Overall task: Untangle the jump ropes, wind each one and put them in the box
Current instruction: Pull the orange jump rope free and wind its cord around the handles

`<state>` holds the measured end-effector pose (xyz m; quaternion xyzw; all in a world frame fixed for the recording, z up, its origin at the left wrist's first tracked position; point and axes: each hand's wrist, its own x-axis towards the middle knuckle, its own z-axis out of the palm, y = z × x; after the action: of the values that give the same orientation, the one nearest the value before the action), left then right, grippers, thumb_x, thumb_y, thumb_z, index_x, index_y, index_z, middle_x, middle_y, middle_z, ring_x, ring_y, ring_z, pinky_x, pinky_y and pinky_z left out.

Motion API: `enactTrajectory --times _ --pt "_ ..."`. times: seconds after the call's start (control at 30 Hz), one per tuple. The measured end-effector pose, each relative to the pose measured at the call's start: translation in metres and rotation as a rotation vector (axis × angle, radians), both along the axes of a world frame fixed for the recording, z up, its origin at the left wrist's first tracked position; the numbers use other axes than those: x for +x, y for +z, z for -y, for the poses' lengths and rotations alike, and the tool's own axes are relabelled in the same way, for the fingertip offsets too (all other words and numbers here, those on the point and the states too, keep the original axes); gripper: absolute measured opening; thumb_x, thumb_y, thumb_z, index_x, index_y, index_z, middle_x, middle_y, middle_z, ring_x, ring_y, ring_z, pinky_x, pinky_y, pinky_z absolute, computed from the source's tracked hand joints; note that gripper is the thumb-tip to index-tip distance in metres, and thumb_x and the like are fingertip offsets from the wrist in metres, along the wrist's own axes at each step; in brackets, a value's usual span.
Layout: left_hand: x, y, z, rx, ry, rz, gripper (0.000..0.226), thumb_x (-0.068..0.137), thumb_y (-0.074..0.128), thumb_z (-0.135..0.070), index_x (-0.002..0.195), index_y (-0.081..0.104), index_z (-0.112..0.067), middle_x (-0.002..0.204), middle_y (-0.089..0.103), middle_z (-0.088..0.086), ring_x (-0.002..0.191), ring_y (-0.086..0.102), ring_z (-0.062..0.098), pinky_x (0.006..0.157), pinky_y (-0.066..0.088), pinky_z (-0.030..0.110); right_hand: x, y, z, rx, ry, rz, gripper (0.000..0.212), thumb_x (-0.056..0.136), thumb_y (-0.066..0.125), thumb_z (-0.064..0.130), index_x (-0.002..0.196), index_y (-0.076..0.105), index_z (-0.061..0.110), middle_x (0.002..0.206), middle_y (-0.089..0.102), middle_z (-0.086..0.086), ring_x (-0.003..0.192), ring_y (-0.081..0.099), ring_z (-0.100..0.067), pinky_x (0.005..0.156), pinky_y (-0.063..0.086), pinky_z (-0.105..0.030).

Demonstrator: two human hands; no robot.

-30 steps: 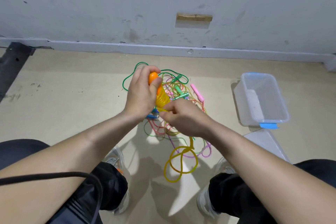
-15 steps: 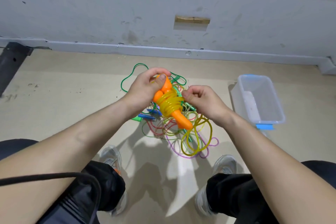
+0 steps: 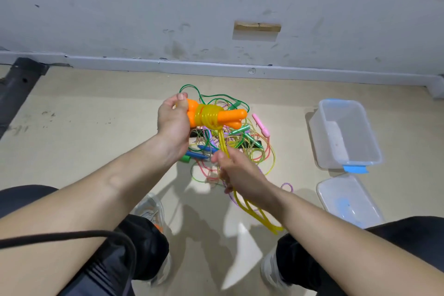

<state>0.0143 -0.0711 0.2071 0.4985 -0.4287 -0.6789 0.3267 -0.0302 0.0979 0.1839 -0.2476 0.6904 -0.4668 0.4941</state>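
The yellow jump rope is coiled around its two orange handles, gripped at one end by the curled left hand above the tangled pile of ropes on the floor. The right hand closes around the rope's loose tail. The clear box sits well right.

Tangled rope pile on floor. Box right of pile, apart; lid right of pile, nearer person. Wall behind pile. Wound rope over pile.

scuffed grey wall, beige floor
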Motion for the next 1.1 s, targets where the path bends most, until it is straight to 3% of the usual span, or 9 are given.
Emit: enactTrajectory --times 0.03,0.13,0.23,0.37,0.5,0.53,0.73,0.93,1.1 --pt "0.001 -0.003 0.003 -0.038 0.013 0.051 0.024 0.100 0.052 -0.037 0.117 0.059 -0.021 0.115 0.065 0.002 0.105 0.065 0.026 0.100 0.052 0.053 0.005 0.002 0.000 0.012 0.047 -0.039 0.009 0.101 0.052 0.026 0.108 0.057 0.022 0.066 0.051 0.003 0.054 0.048 -0.013 0.049 0.047 -0.027" --pt "0.002 -0.005 0.009 -0.159 0.035 0.141 0.023 0.102 0.052 -0.036 0.119 0.059 -0.022 0.103 0.062 -0.012 0.105 0.063 0.019 0.099 0.053 0.046 0.007 0.004 0.001 0.029 0.092 -0.030 0.029 0.097 0.058 0.015 0.123 0.053 0.026 0.059 0.054 -0.001 0.049 0.053 -0.017 0.049 0.049 -0.027" --pt "0.005 -0.002 0.011 -0.402 0.031 0.279 0.021 0.103 0.050 -0.032 0.119 0.059 -0.022 0.103 0.059 -0.009 0.104 0.058 0.016 0.093 0.048 0.030 0.001 0.007 0.002 0.044 0.133 -0.068 0.025 0.098 0.058 0.019 0.123 0.056 0.021 0.069 0.059 -0.010 0.053 0.054 -0.013 0.055 0.050 -0.030" --pt "0.011 -0.010 0.001 -0.686 -0.092 0.389 0.021 0.099 0.053 -0.026 0.118 0.059 -0.020 0.114 0.061 -0.001 0.108 0.056 0.020 0.091 0.043 0.031 0.001 0.016 0.002 0.079 0.351 -0.201 0.034 0.088 0.070 0.025 0.120 0.059 0.022 0.078 0.064 -0.007 0.061 0.060 -0.012 0.070 0.054 -0.034" --pt "0.014 -0.016 -0.013 -0.943 -0.391 0.483 0.023 0.096 0.059 -0.030 0.118 0.058 -0.024 0.117 0.057 0.001 0.107 0.052 0.016 0.089 0.039 0.028 -0.018 0.035 0.010 -0.025 0.314 -0.124 0.006 0.091 0.066 0.023 0.089 0.065 0.018 0.069 0.057 -0.003 0.062 0.054 -0.016 0.065 0.046 -0.040" --pt "0.014 -0.015 -0.013 -0.963 -0.453 0.507 0.023 0.095 0.060 -0.036 0.116 0.057 -0.028 0.115 0.057 0.000 0.105 0.053 0.017 0.088 0.041 0.030 -0.028 0.038 0.010 -0.048 0.273 -0.142 0.017 0.094 0.064 0.025 0.080 0.065 0.015 0.064 0.055 -0.001 0.060 0.051 -0.017 0.065 0.042 -0.039" --pt "0.012 0.002 -0.007 -0.751 -0.776 0.441 0.049 0.060 0.070 -0.074 0.091 0.059 -0.037 0.094 0.066 -0.004 0.085 0.062 0.020 0.076 0.055 0.040 -0.074 0.041 0.003 -0.137 0.150 -0.199 0.023 0.090 0.074 0.027 0.085 0.075 0.005 0.071 0.052 -0.013 0.069 0.043 -0.022 0.069 0.035 -0.038" --pt "0.011 0.018 -0.009 -0.462 -1.057 0.255 0.058 0.048 0.084 -0.053 0.093 0.064 -0.024 0.092 0.062 0.004 0.074 0.057 0.007 0.065 0.053 0.028 -0.088 0.037 -0.002 -0.138 0.041 -0.274 0.048 0.062 0.084 0.045 0.071 0.062 0.003 0.058 0.044 -0.005 0.055 0.035 -0.014 0.056 0.025 -0.031" --pt "0.015 0.022 -0.005 -0.602 -1.143 0.396 0.052 0.048 0.086 -0.045 0.091 0.058 -0.034 0.084 0.063 0.003 0.067 0.055 0.012 0.061 0.051 0.034 -0.086 0.033 -0.004 -0.090 0.119 -0.304 0.032 0.082 0.081 0.035 0.069 0.062 0.013 0.054 0.036 0.008 0.053 0.030 -0.010 0.052 0.021 -0.029"
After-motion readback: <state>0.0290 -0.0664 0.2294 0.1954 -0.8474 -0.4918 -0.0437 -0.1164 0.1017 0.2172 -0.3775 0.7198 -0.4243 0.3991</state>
